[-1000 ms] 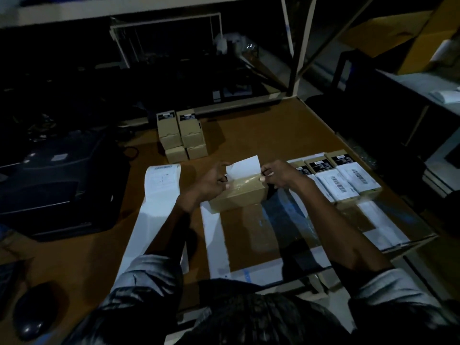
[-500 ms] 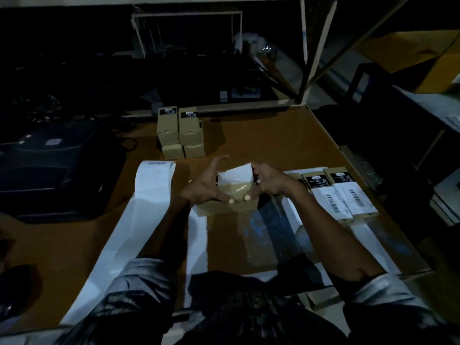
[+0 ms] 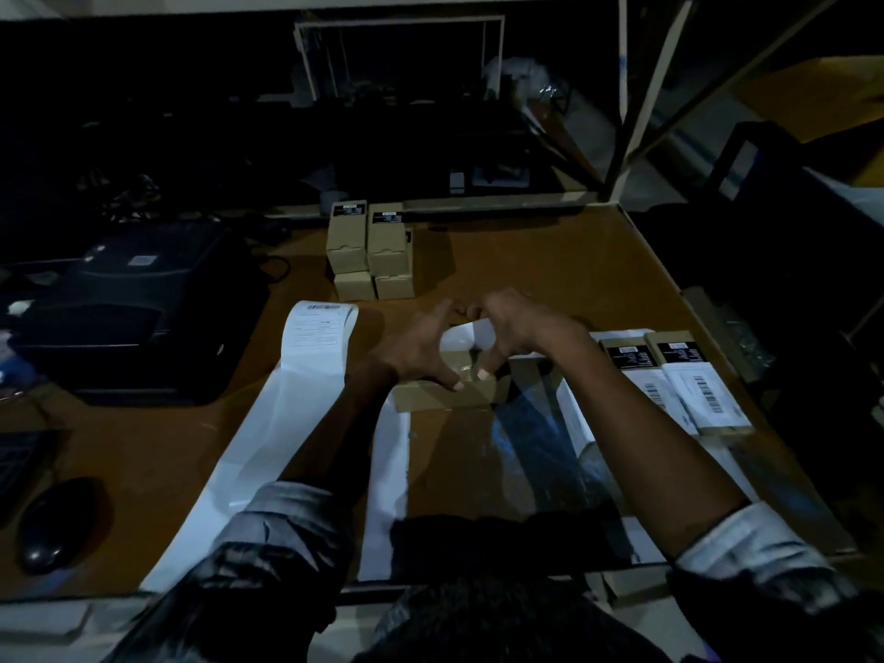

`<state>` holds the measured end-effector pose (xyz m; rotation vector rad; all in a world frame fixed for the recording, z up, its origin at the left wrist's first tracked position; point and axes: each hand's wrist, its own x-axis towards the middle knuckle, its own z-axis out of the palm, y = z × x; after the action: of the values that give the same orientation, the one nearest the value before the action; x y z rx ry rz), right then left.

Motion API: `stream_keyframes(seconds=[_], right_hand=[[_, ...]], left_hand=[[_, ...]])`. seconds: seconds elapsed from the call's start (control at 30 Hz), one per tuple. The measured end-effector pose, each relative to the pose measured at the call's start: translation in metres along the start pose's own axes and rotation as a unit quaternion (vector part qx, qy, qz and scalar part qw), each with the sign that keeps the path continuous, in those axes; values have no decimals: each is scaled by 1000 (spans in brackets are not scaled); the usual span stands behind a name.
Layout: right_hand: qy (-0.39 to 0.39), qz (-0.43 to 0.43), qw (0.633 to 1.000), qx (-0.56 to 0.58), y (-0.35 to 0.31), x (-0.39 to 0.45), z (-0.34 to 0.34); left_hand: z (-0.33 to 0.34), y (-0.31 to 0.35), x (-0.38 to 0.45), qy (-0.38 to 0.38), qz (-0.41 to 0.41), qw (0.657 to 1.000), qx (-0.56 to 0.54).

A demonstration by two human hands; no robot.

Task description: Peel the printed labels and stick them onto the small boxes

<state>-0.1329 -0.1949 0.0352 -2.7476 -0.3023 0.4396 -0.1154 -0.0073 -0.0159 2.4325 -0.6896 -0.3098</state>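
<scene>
Both hands on the small box (image 3: pixel 445 392) mid-counter (image 3: pixel 550 279); left hand (image 3: pixel 421 349) and right hand (image 3: pixel 509 327) press spread, straight fingers on the white label (image 3: pixel 459 338), probably smoothing it so it sticks flat.

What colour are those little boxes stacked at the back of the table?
Tan cardboard, with black labels on top of the stacked boxes, seen in the head view.

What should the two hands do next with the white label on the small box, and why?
Probably smooth the label flat toward the far end. Both hands, left and right, already press on top of the box with spread fingers, and part of the white label shows uncovered between them, so it seems not fully rubbed down yet.
</scene>
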Motion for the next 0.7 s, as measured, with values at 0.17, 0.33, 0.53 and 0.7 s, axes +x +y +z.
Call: stream_keyframes(seconds=[0.17, 0.33, 0.53, 0.7], right_hand=[[-16, 8, 999, -32, -4, 1, 3], [-34, 18, 997, -60, -14, 3, 9], [-21, 15, 997, -71, -17, 4, 12], [-11, 27, 998, -55, -14, -1, 17]], left_hand=[[1, -3, -1, 10, 4, 1000, -26], [1, -4, -5, 10, 11, 998, -66], [-4, -1, -8, 4, 35, 998, -54], [-5, 0, -4, -15, 32, 999, -19]])
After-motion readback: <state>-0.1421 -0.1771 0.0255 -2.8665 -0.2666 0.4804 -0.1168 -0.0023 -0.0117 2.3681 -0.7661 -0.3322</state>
